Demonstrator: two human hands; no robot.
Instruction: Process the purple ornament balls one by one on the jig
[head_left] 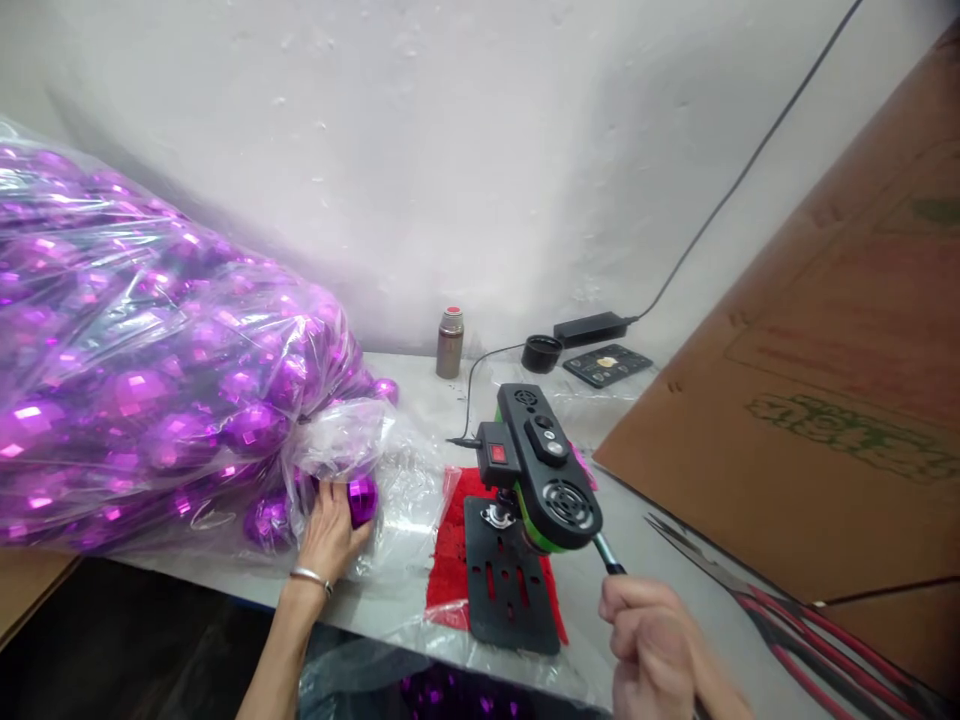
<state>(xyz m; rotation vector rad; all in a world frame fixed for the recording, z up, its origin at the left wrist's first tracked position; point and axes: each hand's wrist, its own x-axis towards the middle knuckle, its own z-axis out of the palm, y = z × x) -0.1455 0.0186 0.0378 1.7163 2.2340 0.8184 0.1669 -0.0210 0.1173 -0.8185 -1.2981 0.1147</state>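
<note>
Nearest: right hand (pixel 652 640), fingers clenched round the lever (pixel 607 553) of a green-and-black press (pixel 551 470), presumably for leverage. Left hand (pixel 328 530) at the gathered end of a clear plastic bag (pixel 345 435); fingertips hidden under the plastic, so cannot tell whether they close on anything. Purple faceted ball (pixel 362 499) sits by its thumb, just right of the fingers, well apart from the right hand. Press stands between the two hands. Base plate (pixel 499 610) rests on red cloth (pixel 448 560), likely as padding or against slipping. Bag, full of similar balls (pixel 135 390), lies left of the press, probably for easy reach. Farther, near the wall (pixel 450 180): flask (pixel 450 345), black cup (pixel 541 353), power adapter (pixel 592 328), perhaps feeding the press by the thin cord (pixel 469 385).
</note>
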